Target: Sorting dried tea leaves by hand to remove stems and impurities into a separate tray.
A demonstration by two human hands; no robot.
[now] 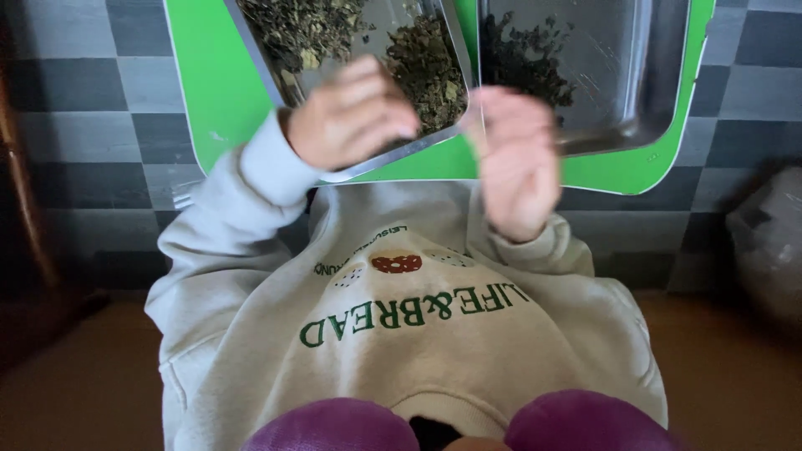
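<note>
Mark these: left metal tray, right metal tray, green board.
left metal tray [380, 25], head view, bare strip between the leaf piles
right metal tray [643, 67], head view, bare floor
green board [209, 83], head view, left margin
</note>
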